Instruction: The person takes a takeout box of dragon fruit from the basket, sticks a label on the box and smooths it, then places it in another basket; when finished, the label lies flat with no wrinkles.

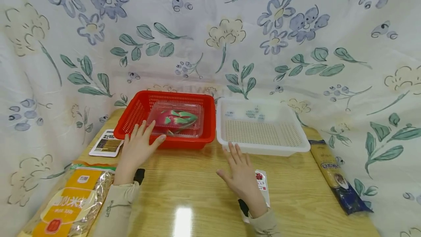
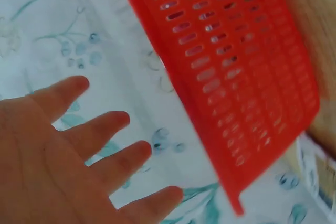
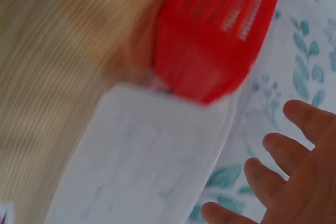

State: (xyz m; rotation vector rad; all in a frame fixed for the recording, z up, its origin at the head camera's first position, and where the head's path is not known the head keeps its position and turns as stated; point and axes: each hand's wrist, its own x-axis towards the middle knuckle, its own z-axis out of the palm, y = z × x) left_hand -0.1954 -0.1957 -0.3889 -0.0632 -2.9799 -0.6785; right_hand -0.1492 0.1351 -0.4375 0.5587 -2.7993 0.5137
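My left hand hovers over the near left edge of a red basket, fingers spread and holding nothing. Inside that basket lies a clear plastic box with a pink and green dragon fruit in it or under it; I cannot tell which. To the right, my right hand has its fingers extended near the front rim of a white basket. It holds nothing. In the left wrist view the left hand is apart from the red basket's side. The right wrist view shows the right hand beside the white basket.
A yellow bag lies at the front left, with a white packet behind it. Partly under my right forearm is a white sachet. A gold and blue bag lies along the right edge. Floral cloth hangs behind the table.
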